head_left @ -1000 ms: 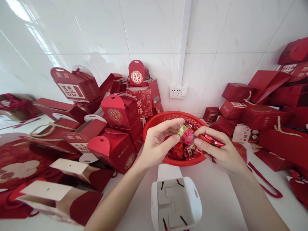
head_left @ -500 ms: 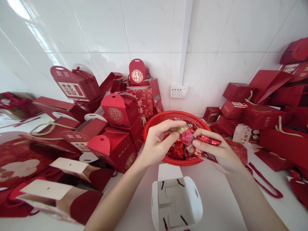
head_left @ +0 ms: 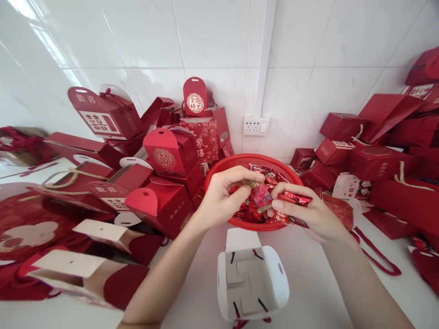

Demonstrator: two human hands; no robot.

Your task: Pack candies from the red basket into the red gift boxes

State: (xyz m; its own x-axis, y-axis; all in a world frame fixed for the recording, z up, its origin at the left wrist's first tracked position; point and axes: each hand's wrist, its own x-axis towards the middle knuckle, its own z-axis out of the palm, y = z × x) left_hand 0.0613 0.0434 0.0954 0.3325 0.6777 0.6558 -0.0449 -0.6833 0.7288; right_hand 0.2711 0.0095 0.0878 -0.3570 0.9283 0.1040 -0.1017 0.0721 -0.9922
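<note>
Head view, the only one on my feed: I have both hands over the red basket (head_left: 249,158), which stands near the tiled wall. My right hand (head_left: 310,212) is closed around several wrapped sweets: a pink-wrapped sweet (head_left: 261,196) sticks out past the thumb and index finger toward the left, and some shiny red packets (head_left: 297,199) lie across the curled fingers. My left hand (head_left: 219,196) is half curled, thumb and index finger standing around the gold end of the pink-wrapped sweet; I cannot tell whether they pinch it or merely sit beside it.

As I judge it, the gathering of sweets is partway along. A handful is out of the basket and in my grip, while plenty of loose sweets (head_left: 254,214) lie inside it.

Just in front of the basket, on the white tabletop (head_left: 305,285), sits an open box (head_left: 252,281), white inside. It is already folded into shape; its interlocked bottom panels show, dark cords (head_left: 263,305) pass through its walls, and its flaps are spread outward. Closing those flaps is not yet done.

To my left, red boxes (head_left: 170,153) are stacked, and at the near edge two boxes lie with pale flaps (head_left: 71,262) raised. More red cartons (head_left: 375,162) are piled to my right; what is in them I cannot tell.
</note>
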